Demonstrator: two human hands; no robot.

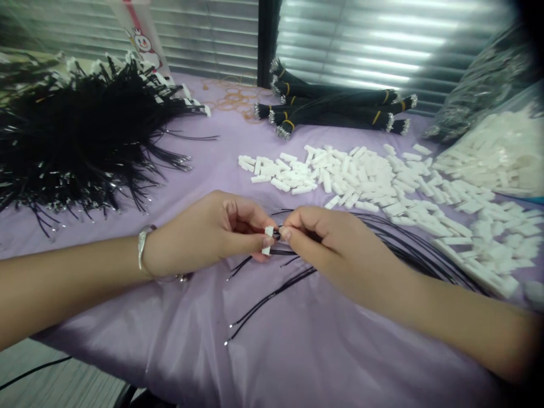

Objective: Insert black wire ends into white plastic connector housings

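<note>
Between the thumb and fingers of my left hand (221, 229) is a small white plastic connector housing (267, 240). My right hand (327, 235) pinches a black wire (277, 233) close to its tip, right at the housing's side. Whether the tip is inside the housing is hidden by my fingers. More black wires (272, 294) with metal terminals lie on the cloth beneath both hands, and their lengths run off to the right behind my right wrist.
A purple cloth (191, 351) covers the table. Loose white housings (357, 175) spread behind my right hand, beside a clear bag of them (501, 147). A large heap of black wires (76, 130) stands at left. Banded wire bundles (335, 107) and rubber bands (238, 101) lie at the back.
</note>
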